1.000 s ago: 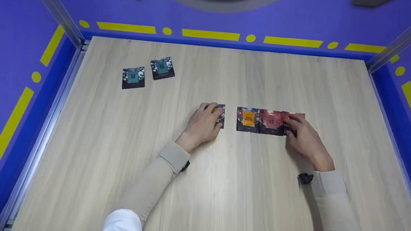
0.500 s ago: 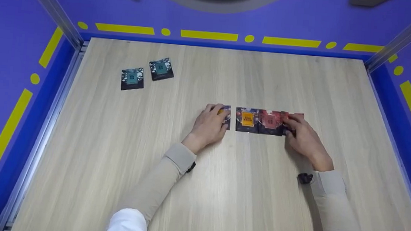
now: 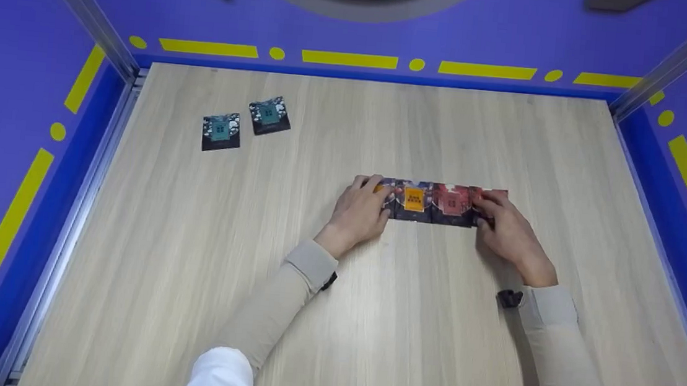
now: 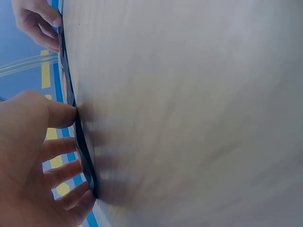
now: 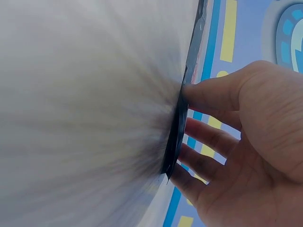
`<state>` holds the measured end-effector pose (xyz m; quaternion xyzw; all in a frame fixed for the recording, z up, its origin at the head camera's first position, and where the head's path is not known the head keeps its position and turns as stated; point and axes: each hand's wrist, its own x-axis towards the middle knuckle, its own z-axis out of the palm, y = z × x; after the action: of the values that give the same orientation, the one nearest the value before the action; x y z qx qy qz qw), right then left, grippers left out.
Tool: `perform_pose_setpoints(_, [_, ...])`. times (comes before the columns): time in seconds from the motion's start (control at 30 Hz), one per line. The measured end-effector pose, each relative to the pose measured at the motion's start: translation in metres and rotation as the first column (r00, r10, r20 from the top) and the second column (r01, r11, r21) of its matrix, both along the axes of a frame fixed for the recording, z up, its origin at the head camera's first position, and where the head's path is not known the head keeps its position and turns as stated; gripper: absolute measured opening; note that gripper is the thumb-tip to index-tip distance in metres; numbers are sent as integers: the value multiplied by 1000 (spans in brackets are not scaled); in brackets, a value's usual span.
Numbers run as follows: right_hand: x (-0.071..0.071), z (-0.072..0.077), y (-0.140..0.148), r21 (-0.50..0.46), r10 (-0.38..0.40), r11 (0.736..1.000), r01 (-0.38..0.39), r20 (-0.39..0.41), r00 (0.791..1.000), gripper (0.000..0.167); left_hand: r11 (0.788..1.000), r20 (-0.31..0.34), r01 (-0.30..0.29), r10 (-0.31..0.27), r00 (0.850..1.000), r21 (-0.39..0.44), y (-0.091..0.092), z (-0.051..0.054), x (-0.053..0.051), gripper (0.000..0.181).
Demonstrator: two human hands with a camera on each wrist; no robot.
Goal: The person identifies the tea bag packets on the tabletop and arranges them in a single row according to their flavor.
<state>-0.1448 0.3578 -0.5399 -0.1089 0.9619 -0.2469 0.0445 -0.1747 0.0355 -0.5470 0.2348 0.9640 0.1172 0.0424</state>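
My left hand (image 3: 359, 215) presses its spread fingertips on an orange-labelled packet (image 3: 389, 202), mostly covered, that meets a second orange-labelled packet (image 3: 413, 206). Right of that, a red-labelled packet (image 3: 452, 210) joins the row. The rightmost red packet (image 3: 499, 193) lies partly under the fingers of my right hand (image 3: 514, 236). In the left wrist view, the thumb and fingertips of my left hand (image 4: 33, 161) touch a thin dark packet (image 4: 84, 146) on the table. The right wrist view has my right hand (image 5: 255, 132) touching a packet (image 5: 177, 125) with spread fingers.
Two teal-labelled packets, one (image 3: 221, 132) lower and one (image 3: 270, 116) higher, lie apart at the back left of the wooden table (image 3: 337, 124). Blue-purple panels (image 3: 357, 35) with yellow marks stand behind and at both sides.
My left hand has slid rightward with the orange-labelled packet beneath it, and the gap to the other orange packet has closed. My right hand has stayed in place.
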Motion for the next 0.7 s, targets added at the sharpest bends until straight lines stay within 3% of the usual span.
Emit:
perform_pose_setpoints(0.47, [1, -2, 1, -11, -2, 1000, 2, -2, 1000, 49, 999, 24, 10, -11, 1000, 33, -1, 1, 1, 51])
perform_pose_setpoints(0.7, [0, -2, 0, -3, -1, 1000, 1, -7, 1000, 49, 999, 3, 20, -20, 1000, 41, -6, 6, 0, 50])
